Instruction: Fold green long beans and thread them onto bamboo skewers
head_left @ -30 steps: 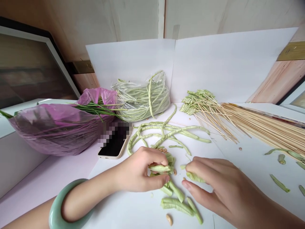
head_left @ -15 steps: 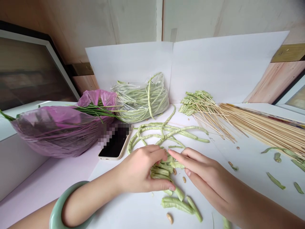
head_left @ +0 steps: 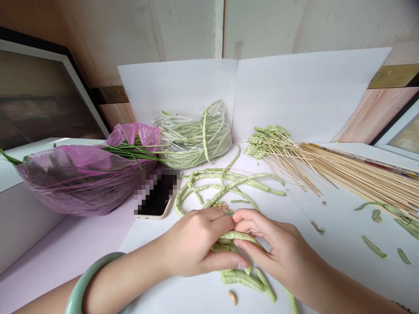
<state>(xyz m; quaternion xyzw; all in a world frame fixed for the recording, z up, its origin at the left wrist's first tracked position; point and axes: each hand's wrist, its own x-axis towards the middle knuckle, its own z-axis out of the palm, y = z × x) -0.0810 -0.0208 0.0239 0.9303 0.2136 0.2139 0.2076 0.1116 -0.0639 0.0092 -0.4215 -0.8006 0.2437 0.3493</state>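
Observation:
My left hand [head_left: 206, 242] is curled over a small bunch of cut green bean pieces [head_left: 222, 247], with its thumb along their near side. My right hand [head_left: 266, 240] is closed, its thumb and fingers pinching a long green bean [head_left: 244, 236] that lies across the bunch. What looks like the rest of that bean [head_left: 291, 301] comes out below my right hand. The fingertips of both hands nearly meet, and part of the bunch is hidden under them. Loose bean pieces [head_left: 244, 279] and a tan seed [head_left: 232, 298] lie just in front.
Whole long beans [head_left: 196, 176] lie beyond my hands, before a clear bag of beans [head_left: 193, 139]. A phone [head_left: 159, 194] and a purple bag of greens [head_left: 88, 179] are left. Skewered beans [head_left: 270, 139], bare wooden skewers [head_left: 356, 174] and bean scraps [head_left: 373, 247] lie right.
My right hand, outstretched beside the bunch before, now pinches a long bean lying over it. Both hands have come slightly nearer to me, with the left still on the bean pieces.

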